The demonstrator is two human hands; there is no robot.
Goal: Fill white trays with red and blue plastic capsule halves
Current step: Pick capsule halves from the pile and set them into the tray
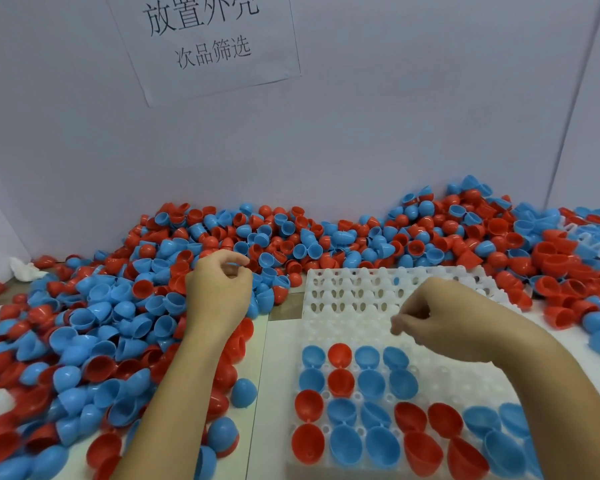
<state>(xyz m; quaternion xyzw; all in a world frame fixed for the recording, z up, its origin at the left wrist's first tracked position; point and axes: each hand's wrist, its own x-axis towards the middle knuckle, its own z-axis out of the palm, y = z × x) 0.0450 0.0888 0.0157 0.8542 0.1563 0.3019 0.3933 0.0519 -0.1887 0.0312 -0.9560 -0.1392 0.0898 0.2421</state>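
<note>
A white tray (357,332) lies on the table in front of me at the right. Its near rows hold red capsule halves (340,355) and blue capsule halves (371,384), open side up; its far rows are bare. My right hand (430,317) hovers over the bare middle rows with fingers curled and fingertips together, nothing visible in them. My left hand (219,289) is over the loose pile of red and blue halves (111,313) to the left of the tray, fingers curled toward the thumb, with no capsule seen in its grip.
The loose pile runs along the back wall (395,133) and heaps up at the right (482,237). A second white tray (361,284) with holes lies behind the first. A paper sign (205,39) is on the wall. A crumpled tissue (23,270) lies far left.
</note>
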